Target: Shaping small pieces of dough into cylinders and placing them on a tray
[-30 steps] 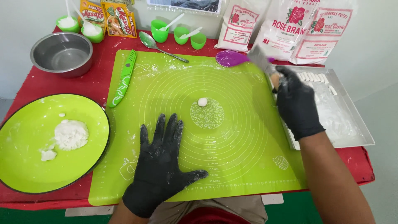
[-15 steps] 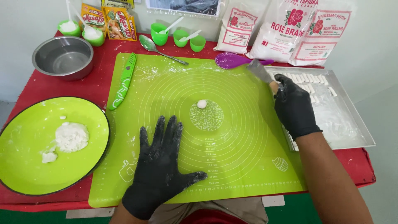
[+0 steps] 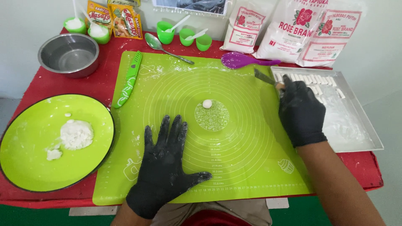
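Two gloved hands over a green mat (image 3: 234,167) at desk centre. Metal tray (image 3: 356,134) w/ white dough pieces at right edge. Left hand (image 3: 165,167) flat on mat's near edge, fingers spread wide. Right hand (image 3: 301,111) at tray's edge, fingers closed on a knife (image 3: 264,77), prob. by its handle. Small dough ball (image 3: 207,103) mid-mat.

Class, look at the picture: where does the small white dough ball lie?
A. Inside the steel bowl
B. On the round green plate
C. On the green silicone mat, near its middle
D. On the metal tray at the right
C: the small white dough ball sits alone on the green silicone mat, at the top edge of its central printed circle.
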